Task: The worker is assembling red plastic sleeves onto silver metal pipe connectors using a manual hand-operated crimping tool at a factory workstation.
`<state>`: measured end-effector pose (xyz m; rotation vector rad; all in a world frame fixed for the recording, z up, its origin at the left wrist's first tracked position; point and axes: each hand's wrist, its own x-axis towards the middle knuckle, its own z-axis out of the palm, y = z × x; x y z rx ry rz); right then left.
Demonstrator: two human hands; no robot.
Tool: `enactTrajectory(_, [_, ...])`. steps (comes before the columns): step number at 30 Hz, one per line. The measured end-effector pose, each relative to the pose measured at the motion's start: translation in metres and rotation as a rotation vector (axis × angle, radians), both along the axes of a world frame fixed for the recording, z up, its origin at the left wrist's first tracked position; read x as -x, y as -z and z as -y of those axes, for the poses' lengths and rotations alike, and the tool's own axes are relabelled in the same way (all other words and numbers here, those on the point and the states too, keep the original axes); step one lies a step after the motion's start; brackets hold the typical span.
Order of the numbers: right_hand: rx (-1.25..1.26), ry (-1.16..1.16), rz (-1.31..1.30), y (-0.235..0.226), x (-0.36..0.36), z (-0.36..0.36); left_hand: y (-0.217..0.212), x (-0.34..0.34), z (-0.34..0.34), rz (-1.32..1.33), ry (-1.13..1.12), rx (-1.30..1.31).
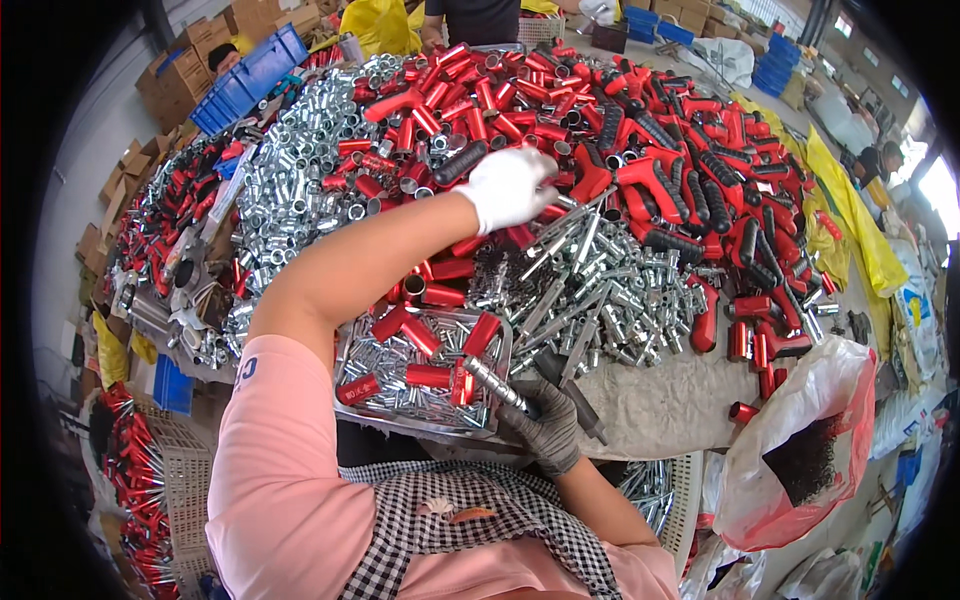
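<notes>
- Two gloved hands are at the cluttered counter (655,400).
- The white-gloved left hand (508,190) reaches over the heap of red tubes (480,95), its fingers partly curled; whether they grip anything I cannot tell.
- The grey-gloved right hand (548,428) has its fingers closed around one end of a silver shaft (494,384).
- That shaft slants up and leftward near the front edge, beside a tray (465,432) holding slim metal pieces and red tubes.
- Loose silver rods (610,300) lie between the hands and rightward.
</notes>
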<state>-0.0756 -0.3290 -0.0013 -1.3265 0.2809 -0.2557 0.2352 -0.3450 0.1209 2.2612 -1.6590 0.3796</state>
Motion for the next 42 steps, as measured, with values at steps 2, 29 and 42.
enactTrajectory(2, [0.019,0.009,0.012,0.006,0.000,0.001,0.002,-0.032,0.026,-0.049,-0.153,0.023])
enactTrajectory(29, [-0.165,0.124,0.086,0.018,0.006,0.001,0.013,-0.113,0.186,-0.138,-0.634,-0.303])
enactTrajectory(42, [-0.400,0.179,0.200,0.024,-0.001,0.000,-0.015,-0.032,-0.036,-0.059,-0.200,-0.007])
